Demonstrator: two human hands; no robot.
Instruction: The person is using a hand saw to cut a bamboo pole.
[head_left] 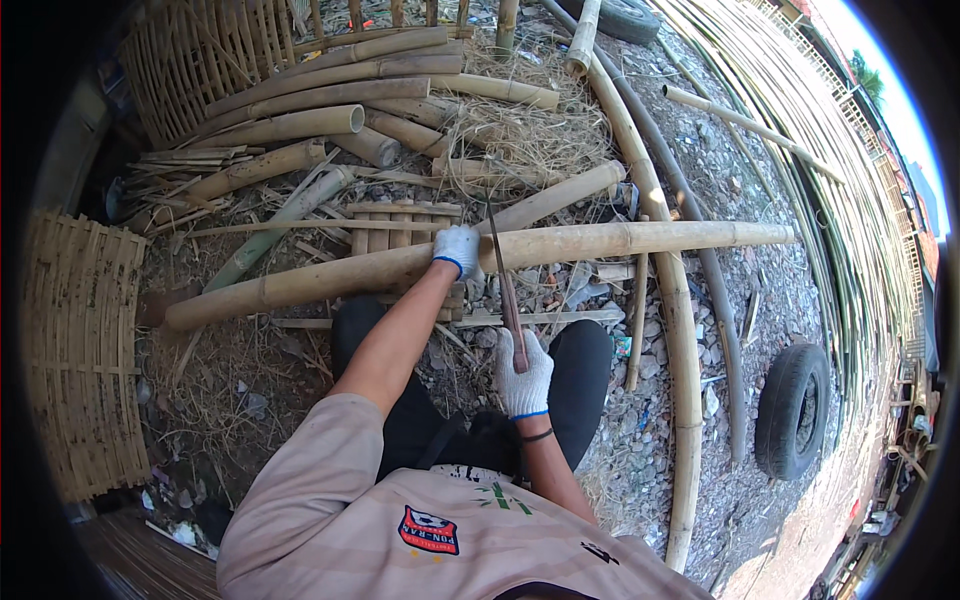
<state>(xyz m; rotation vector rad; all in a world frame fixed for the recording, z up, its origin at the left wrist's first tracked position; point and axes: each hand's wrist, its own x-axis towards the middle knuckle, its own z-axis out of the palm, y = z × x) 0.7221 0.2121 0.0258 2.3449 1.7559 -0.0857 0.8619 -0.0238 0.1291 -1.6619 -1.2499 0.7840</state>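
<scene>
A thick, pale bamboo pole (640, 238) lies crosswise in front of my knees. My left hand (457, 250), in a white knit glove with a blue cuff, is closed over the top of the pole. My right hand (524, 374), gloved the same way, grips the brown handle of a long, narrow handsaw (507, 290). Its blade, seen nearly edge-on, points away from me and crosses the pole just right of my left hand. Whether the blade has cut into the bamboo I cannot tell. A shorter bamboo piece (560, 195) slants behind the pole.
Several cut bamboo poles (330, 90) are piled at the far left, near dry fibre shavings (510, 130). Woven bamboo panels (85, 350) stand at the left. A long bamboo pole (683, 400) and a tyre (793, 410) lie to the right on gravel.
</scene>
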